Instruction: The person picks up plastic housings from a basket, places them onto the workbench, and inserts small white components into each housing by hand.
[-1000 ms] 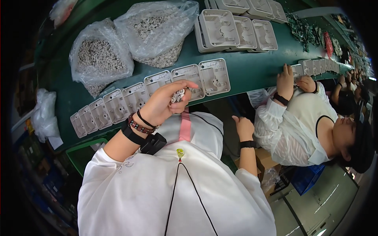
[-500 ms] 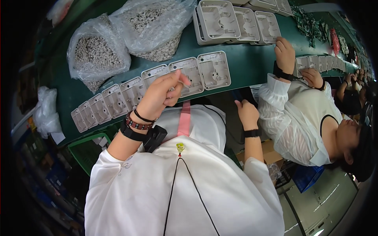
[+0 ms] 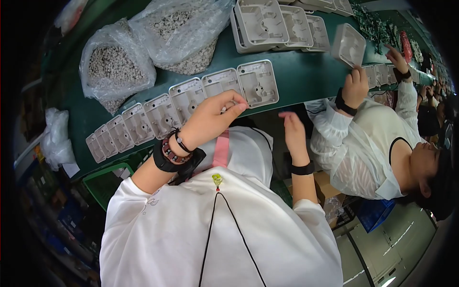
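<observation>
A row of light grey plastic housings (image 3: 187, 98) runs along the front of the green bench, each a shallow open tray with round posts inside. My left hand (image 3: 213, 117) is over the near edge of the row, beside the right-end housing (image 3: 258, 83). Its fingers are curled around small pale plastic pieces (image 3: 224, 109), partly hidden in the palm, with thumb and forefinger close together at the tip. My right hand (image 3: 294, 136) is off the bench edge, right of the row, its fingers stretched out and holding nothing I can see.
Two clear plastic bags (image 3: 117, 67) of small grey pieces lie at the back left. Stacked housings (image 3: 262, 21) stand at the back. On the right, a co-worker's hand (image 3: 355, 88) holds a tilted housing (image 3: 348, 45). A green crate (image 3: 107, 184) sits below the bench.
My left hand has moved right toward the right-end housing, its fingertips reaching forward. My right hand has shifted slightly up, its fingers straighter. The co-worker has lifted a housing from the stack's right side.
</observation>
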Tool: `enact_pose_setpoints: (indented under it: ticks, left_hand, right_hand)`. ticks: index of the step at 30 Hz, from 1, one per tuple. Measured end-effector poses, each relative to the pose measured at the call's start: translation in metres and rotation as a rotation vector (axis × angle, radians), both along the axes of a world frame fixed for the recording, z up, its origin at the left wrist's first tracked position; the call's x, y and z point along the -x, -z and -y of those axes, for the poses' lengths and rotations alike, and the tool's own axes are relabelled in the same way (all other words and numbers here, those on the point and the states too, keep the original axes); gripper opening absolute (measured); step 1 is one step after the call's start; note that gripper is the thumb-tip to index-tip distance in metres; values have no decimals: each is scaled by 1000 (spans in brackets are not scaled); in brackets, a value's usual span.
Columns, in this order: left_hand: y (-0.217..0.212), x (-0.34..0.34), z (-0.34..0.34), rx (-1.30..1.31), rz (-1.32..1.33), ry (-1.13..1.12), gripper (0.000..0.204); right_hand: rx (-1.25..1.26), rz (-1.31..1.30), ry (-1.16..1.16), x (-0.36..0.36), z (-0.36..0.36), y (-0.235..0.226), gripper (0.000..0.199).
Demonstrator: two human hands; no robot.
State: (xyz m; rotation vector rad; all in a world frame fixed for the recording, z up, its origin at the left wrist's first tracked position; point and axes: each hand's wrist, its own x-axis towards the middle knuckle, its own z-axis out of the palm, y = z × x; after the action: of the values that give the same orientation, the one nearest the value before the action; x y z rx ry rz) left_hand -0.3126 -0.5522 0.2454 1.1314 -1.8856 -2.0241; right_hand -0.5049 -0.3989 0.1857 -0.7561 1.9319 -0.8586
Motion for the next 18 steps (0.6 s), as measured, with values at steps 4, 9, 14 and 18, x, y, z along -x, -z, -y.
enact_pose_setpoints:
  ticks: [4, 9, 14, 18]
  left_hand:
    - [-12, 5, -17, 70, -55, 38, 17]
    - [-32, 23, -24, 157, -26, 112, 23]
    - [-20, 27, -41, 240, -14, -7, 26]
    - [-18, 16, -39, 126, -174, -125, 29]
  right_hand:
    - [539, 1037, 425, -26, 40, -55, 22]
    - [751, 1181, 476, -55, 62, -64, 23]
    - [714, 1027, 520, -80, 61, -72, 24]
    - [682, 1036, 504, -89, 60, -77, 26]
